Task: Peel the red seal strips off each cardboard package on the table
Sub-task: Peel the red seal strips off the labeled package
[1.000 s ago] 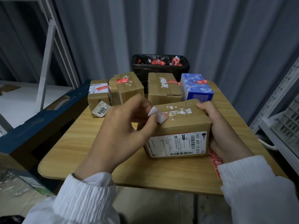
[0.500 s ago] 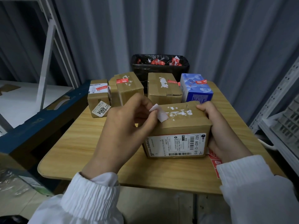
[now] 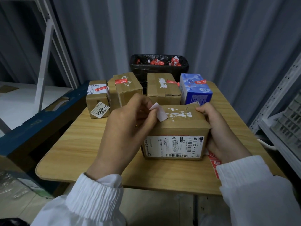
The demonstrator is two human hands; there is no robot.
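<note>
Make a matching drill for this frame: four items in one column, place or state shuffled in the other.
1. strip
2. black bin
3. blue box
4. right hand

A. steadies the near box's right side
B. behind the table, holds red strips
C. pinched by the left hand, partly lifted
D. far right of the back row

Pairs: 1-C, 2-B, 3-D, 4-A

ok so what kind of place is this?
Probably a parcel storeroom or small warehouse: labelled cardboard packages on a wooden table, perforated metal shelving at the right, corrugated metal walls, and a black bin holding peeled red strips.
</note>
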